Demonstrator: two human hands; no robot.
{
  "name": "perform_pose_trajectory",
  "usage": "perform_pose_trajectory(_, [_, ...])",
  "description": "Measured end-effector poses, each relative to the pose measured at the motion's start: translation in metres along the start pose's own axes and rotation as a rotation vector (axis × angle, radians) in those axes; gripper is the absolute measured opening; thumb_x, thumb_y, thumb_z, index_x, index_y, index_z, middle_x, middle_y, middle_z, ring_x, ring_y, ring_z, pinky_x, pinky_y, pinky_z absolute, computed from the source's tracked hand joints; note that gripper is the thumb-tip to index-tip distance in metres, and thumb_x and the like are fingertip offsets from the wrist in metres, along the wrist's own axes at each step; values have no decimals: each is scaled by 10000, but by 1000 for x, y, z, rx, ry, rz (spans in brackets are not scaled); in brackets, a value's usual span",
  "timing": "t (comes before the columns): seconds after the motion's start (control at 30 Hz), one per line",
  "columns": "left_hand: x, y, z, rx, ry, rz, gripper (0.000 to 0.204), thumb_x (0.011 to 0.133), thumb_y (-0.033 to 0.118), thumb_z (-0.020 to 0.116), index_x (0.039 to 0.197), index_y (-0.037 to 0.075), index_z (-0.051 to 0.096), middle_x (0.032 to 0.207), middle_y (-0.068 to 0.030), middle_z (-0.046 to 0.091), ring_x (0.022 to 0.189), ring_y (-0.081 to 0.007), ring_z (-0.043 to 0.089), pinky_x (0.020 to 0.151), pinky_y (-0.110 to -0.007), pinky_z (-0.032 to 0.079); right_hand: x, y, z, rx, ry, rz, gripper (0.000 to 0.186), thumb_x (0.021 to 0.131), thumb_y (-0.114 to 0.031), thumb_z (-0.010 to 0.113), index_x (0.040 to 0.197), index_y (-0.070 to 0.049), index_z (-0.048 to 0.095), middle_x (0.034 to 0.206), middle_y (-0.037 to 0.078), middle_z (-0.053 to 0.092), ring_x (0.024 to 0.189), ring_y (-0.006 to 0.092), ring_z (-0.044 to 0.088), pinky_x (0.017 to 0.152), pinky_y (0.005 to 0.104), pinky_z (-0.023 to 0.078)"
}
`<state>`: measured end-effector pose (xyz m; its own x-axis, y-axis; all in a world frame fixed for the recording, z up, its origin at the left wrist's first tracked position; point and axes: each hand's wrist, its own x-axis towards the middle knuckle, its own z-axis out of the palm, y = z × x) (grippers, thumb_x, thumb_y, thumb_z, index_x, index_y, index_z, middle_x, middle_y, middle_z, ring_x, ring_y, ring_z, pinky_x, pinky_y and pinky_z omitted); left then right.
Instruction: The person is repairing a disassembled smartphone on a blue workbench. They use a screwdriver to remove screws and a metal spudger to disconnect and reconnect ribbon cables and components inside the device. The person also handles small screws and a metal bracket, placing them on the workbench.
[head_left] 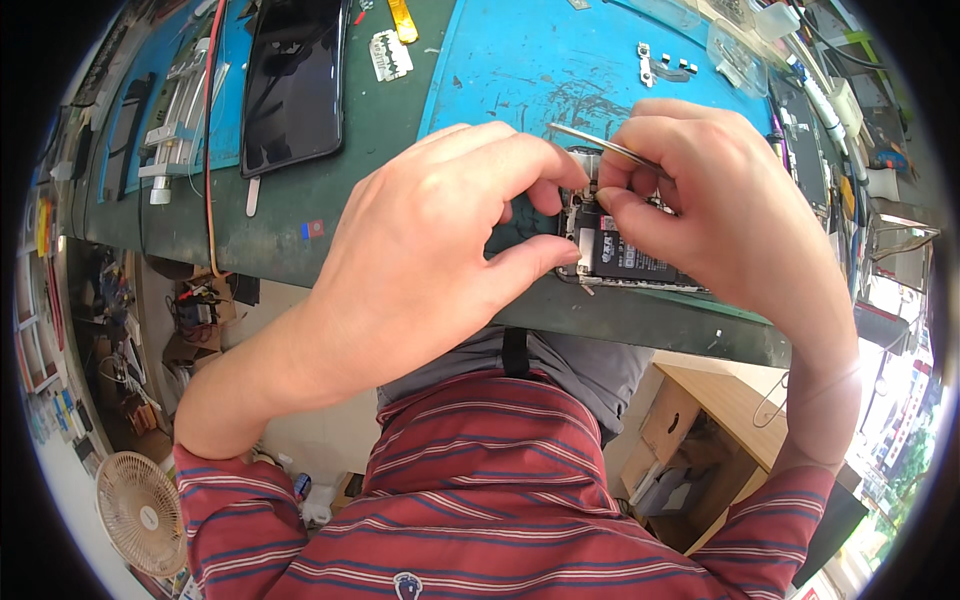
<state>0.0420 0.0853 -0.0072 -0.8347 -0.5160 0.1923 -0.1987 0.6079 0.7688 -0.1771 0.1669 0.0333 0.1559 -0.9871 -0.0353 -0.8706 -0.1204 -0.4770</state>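
Bracketing the left end of an opened phone (pixel 590 240) on the bench (pixel 640 325) with a loosely curled, unclosed left hand (pixel 430 225), gripping a slim metal tool (pixel 600 142) in the right hand (pixel 715 185); possibly risking a nicked battery (pixel 640 262) through one slip of bare metal.

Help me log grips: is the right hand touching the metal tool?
Touching. The head view shows the metal tool held in the right hand, its shaft lying against the curled fingers with no gap.
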Motion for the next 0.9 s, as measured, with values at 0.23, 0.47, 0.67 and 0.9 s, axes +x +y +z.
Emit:
perform_pose_trajectory(0.23, [2,4,0,14,-8,-27,387,772,48,863,1138,35,737,943,-41,683,800,-175,572,754,-318,510,4,3,-5,-24,-43,-19,120,785,-57,718,803,18,626,772,141,618,722,311,635,673,405,513])
perform_pose_trajectory(0.47, [2,4,-3,30,-43,-33,392,779,53,862,1149,33,736,937,-41,677,803,-175,575,745,-322,508,11,-2,-12,-54,-178,79,129,788,-77,718,784,22,635,736,154,616,698,340,628,666,419,511])
perform_pose_trajectory(0.67, [4,6,-12,22,-101,-20,369,805,35,838,1160,33,737,939,-39,688,797,-164,579,698,-313,494,14,-1,-15,-56,-207,52,144,794,-93,725,796,31,650,720,156,623,705,341,643,667,422,517])
perform_pose_trajectory(0.9, [8,-1,-12,-40,-94,-8,319,842,-16,799,1154,23,742,929,-38,694,728,-138,591,671,-297,493,-5,-1,-19,35,173,57,163,935,-138,706,883,16,691,737,68,638,631,210,600,593,352,465])
